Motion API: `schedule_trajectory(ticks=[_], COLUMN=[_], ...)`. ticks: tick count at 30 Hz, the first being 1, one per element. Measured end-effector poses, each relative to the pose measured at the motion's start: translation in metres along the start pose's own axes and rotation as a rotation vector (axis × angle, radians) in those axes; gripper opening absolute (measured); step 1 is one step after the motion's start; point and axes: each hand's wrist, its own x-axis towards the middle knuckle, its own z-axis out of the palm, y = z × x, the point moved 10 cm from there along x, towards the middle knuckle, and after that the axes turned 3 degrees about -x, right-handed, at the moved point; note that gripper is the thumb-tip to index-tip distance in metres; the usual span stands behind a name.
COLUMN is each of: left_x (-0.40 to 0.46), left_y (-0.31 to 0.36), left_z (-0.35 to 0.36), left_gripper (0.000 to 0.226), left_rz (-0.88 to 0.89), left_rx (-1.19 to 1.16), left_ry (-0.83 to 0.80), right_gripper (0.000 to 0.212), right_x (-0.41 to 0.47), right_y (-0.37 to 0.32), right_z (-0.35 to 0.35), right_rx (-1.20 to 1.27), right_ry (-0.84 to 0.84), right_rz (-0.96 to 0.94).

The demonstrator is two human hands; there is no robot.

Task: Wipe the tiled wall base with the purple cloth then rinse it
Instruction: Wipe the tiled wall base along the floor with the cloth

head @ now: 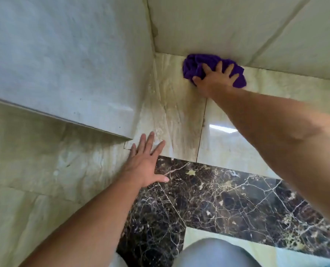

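A crumpled purple cloth (pixel 197 64) lies at the foot of the pale tiled wall (pixel 208 26), where the wall meets the beige floor tile, a little right of the room corner. My right hand (pixel 216 78) presses flat on top of the cloth, fingers spread over it and pointing at the wall. My left hand (pixel 145 162) rests palm down on the floor near the outer corner of the left wall, fingers apart and holding nothing.
A second tiled wall (pixel 64 64) runs along the left and ends in a corner edge above my left hand. A dark marble band (pixel 218 199) crosses the beige floor. My knee in grey cloth (pixel 214 253) shows at the bottom.
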Motion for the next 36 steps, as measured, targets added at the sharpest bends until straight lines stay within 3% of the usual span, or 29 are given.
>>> schedule_trajectory(ticks=[5,10,15,21,24,26,29,33,36], left_x=[0.009,0.011,0.008,-0.011,-0.034,-0.044,-0.041,-0.037,-0.05], left_y=[0.002,-0.001,-0.002,0.004,-0.012,-0.029,-0.046,-0.044,-0.058], left_z=[0.01,0.011,0.008,0.005,0.028,0.037,0.048,0.047,0.05], left_gripper=[0.131,0.131,0.129,0.122,0.123,0.125,0.131,0.131,0.129], left_rz=[0.001,0.03,0.043,0.011,-0.02,-0.04,-0.042,0.015,-0.04], left_rx=[0.11,0.154,0.198,0.096,0.105,0.128,0.173,0.163,0.102], left_ry=[0.073,0.089,0.086,-0.008,-0.109,-0.099,-0.072,-0.029,0.039], right_gripper=[0.061,0.059,0.054,0.052,0.057,0.059,0.059,0.056,0.054], right_x=[-0.002,0.005,-0.03,-0.113,-0.06,-0.02,0.009,-0.007,-0.032], right_y=[-0.098,-0.144,-0.154,-0.135,-0.126,-0.114,-0.132,-0.162,-0.161], right_z=[0.014,0.012,0.019,0.067,0.034,0.002,0.001,0.015,0.023], right_rx=[-0.082,-0.055,-0.039,-0.093,-0.095,-0.035,-0.001,0.009,-0.023], right_ry=[0.271,0.285,0.333,0.256,0.286,0.302,0.305,0.313,0.346], right_rz=[-0.167,-0.169,-0.368,-0.715,-0.535,-0.32,-0.165,-0.211,-0.322])
